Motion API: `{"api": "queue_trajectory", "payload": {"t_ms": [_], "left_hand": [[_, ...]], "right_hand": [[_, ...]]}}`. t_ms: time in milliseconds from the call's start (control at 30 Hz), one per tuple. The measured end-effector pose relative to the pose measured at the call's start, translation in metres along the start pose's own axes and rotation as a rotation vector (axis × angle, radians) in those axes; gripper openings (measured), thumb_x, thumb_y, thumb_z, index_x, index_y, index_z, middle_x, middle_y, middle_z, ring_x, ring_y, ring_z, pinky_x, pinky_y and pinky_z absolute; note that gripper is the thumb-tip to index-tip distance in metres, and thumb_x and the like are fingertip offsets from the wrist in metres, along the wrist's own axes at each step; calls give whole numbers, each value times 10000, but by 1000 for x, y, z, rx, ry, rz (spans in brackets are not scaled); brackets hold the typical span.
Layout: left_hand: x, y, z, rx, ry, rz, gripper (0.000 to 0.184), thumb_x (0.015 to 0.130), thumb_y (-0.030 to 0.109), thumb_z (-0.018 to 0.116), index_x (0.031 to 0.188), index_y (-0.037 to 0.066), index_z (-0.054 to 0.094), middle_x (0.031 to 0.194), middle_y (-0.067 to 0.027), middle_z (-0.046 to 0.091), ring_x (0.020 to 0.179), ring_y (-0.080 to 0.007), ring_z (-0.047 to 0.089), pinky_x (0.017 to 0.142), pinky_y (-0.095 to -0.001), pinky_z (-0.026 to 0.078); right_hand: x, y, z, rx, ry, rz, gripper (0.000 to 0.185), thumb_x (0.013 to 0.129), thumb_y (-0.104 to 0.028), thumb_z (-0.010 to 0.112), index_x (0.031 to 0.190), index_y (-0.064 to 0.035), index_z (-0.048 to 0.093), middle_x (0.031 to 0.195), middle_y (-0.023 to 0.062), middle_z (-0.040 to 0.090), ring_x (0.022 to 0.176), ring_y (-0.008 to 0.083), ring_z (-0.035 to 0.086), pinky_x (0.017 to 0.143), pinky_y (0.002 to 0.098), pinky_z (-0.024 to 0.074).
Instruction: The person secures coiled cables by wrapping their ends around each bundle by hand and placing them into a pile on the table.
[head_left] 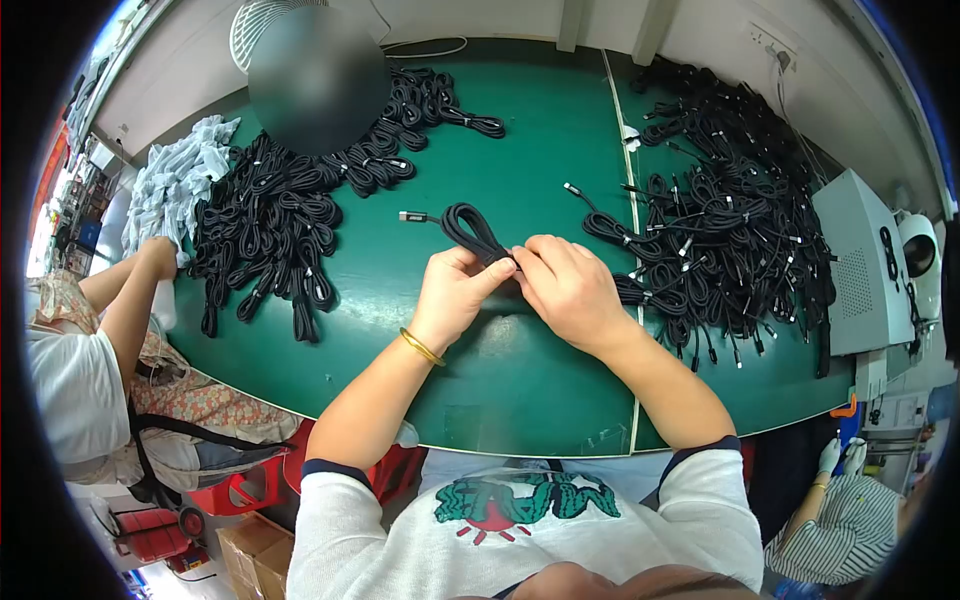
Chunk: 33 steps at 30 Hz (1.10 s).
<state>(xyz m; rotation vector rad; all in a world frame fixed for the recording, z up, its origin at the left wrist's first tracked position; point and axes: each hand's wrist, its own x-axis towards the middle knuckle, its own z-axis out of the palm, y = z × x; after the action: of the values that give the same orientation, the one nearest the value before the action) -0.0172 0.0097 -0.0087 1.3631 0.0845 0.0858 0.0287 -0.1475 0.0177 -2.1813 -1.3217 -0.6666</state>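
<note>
A coiled black cable (pixel 470 228) is held in front of me above the green table. Its loop points away from me, and one silver-tipped plug sticks out to the left. My left hand (pixel 455 292) is closed round the near end of the coil, thumb on top. Beside it, my right hand (pixel 575 290) pinches the same end, its fingers touching the left thumb. What lies under the fingertips is hidden. Close by on the right spreads a heap of black cables (pixel 715 235) with metal plugs showing.
Bundled black cables (pixel 270 225) lie at the left, near pale plastic bags (pixel 180 180). A dark round disc (pixel 318 80) blocks part of the back. A grey metal box (pixel 865 265) stands at the right. Co-workers sit at left (pixel 80 380) and lower right (pixel 850 520).
</note>
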Motion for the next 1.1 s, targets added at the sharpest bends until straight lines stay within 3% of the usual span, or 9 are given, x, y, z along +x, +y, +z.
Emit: {"api": "queue_trajectory", "payload": {"t_ms": [233,333,400,467,500,567,733,867,1100], "left_hand": [[2,-8,0,246,54,34,240,733,206,696,805,-11,623,739,-49,619,679,-86,552,617,-236,457],[1,-6,9,486,161,280,247,718,221,703,776,-5,623,704,-57,563,650,-137,557,606,-264,461],[2,-9,6,544,79,236,296,744,215,682,928,1,592,889,-85,549,780,-154,571,680,-271,472],[8,-16,15,238,151,424,435,801,176,617,1175,40,439,1117,-114,463,952,-199,539,813,-300,449],[6,-17,15,-41,15,259,489,852,115,532,1266,68,276,1256,-129,338,1064,-233,483,906,-336,403],[-1,-8,26,-531,-10,25,378,871,78,489,1205,60,313,1253,-136,365,1074,-230,480,930,-350,381],[8,-23,26,-313,204,122,151,899,133,466,1016,62,402,735,-10,483,680,-91,468,639,-229,416],[9,-18,23,-172,215,204,166,892,123,478,1022,57,398,770,-17,477,735,-97,471,668,-228,414],[7,1,26,-254,283,-102,256,890,290,484,813,46,481,669,-28,507,583,-109,476,512,-267,411]], "right_hand": [[-11,-4,14,-86,-12,55,234,684,-79,579,894,22,549,759,98,535,601,213,569,519,296,473],[-11,1,15,-8,6,86,159,697,-105,559,814,-1,530,684,84,512,532,203,554,457,299,457],[-9,1,14,59,35,84,143,692,-115,566,781,-15,519,669,85,510,514,207,553,444,304,454],[-7,-1,11,-70,24,84,110,689,-110,558,726,-37,484,639,80,497,513,202,555,441,307,453],[-7,-6,10,-99,-20,117,115,675,-96,569,715,-44,475,642,77,490,515,208,547,438,314,449],[-9,-16,15,-155,-107,191,127,669,-87,574,707,-50,459,640,76,477,517,214,537,435,321,445],[-11,-21,20,-72,-37,143,149,750,-122,583,734,-27,468,663,77,509,478,185,531,417,306,439],[-4,-7,19,1418,-237,1118,97,841,-111,534,819,-17,521,684,42,565,457,73,513,364,170,352],[-10,-16,21,1519,-191,1000,86,847,-73,528,916,-24,515,596,-16,464,412,54,388,349,196,266]]}}
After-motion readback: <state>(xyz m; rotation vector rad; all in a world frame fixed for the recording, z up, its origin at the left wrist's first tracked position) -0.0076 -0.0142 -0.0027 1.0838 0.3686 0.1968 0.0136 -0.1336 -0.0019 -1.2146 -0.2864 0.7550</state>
